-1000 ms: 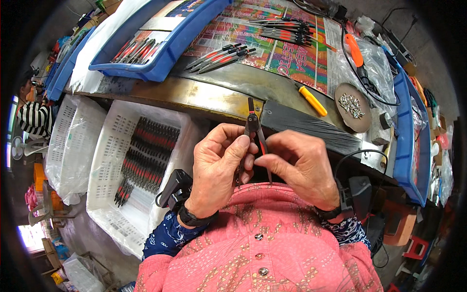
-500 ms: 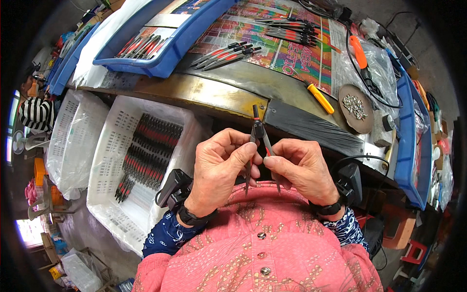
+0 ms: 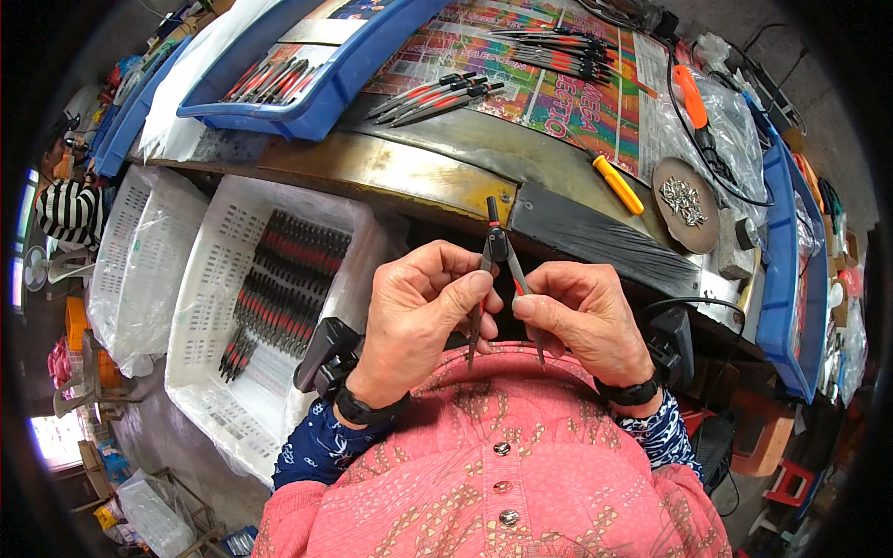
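Observation:
A drawing compass [image 3: 498,245] with a black head and grey-and-red legs hangs between my hands, its handle up and its legs spread a little. My left hand [image 3: 423,302] pinches one leg between thumb and fingers. The other leg is gripped by my right hand [image 3: 586,314]. Left of my hands, a white crate [image 3: 200,316] holds rows of packed compasses [image 3: 284,298]. More compasses lie on the bench, in a small group [image 3: 435,99] and in a larger pile [image 3: 563,54].
A blue tray [image 3: 307,119] with compass parts [image 3: 274,81] stands at the bench's left. On the right lie a yellow-handled tool [image 3: 618,185], a round dish [image 3: 672,223] of small metal pieces and an orange-handled tool [image 3: 690,98]. Another blue tray [image 3: 779,307] stands far right. A person [image 3: 73,212] in stripes is at far left.
The compass legs have spread slightly wider, as my right hand has shifted a little to the right. Both hands keep their hold on the legs.

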`<state>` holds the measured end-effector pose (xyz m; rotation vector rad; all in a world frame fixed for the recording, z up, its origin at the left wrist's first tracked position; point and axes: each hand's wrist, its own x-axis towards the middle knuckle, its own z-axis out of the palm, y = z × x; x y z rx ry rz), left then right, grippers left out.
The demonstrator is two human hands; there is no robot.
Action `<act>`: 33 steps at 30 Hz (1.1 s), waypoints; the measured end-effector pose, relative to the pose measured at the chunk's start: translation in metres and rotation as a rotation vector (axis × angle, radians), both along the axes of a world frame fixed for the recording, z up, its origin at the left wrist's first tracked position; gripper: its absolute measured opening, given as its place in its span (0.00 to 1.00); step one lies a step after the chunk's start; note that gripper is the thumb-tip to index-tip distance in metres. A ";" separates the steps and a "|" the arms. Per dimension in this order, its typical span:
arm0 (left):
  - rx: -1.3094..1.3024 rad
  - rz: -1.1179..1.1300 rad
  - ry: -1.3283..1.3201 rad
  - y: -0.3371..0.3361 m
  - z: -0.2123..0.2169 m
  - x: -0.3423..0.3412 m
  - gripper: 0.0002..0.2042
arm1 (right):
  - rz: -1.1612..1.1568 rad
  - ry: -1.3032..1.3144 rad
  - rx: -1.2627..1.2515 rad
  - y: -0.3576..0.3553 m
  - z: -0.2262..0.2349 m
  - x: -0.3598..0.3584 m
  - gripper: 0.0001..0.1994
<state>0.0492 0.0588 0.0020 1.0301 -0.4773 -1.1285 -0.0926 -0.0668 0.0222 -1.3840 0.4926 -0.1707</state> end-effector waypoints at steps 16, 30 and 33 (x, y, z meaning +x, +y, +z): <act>-0.025 -0.121 0.079 -0.001 -0.014 0.011 0.08 | -0.013 -0.018 0.016 -0.002 -0.002 -0.002 0.08; -0.206 -0.330 0.297 -0.007 -0.028 0.014 0.27 | 0.026 -0.047 0.212 -0.003 -0.002 -0.003 0.08; -0.246 -0.361 0.314 -0.010 -0.034 0.014 0.28 | 0.027 -0.044 0.162 -0.003 -0.004 -0.002 0.08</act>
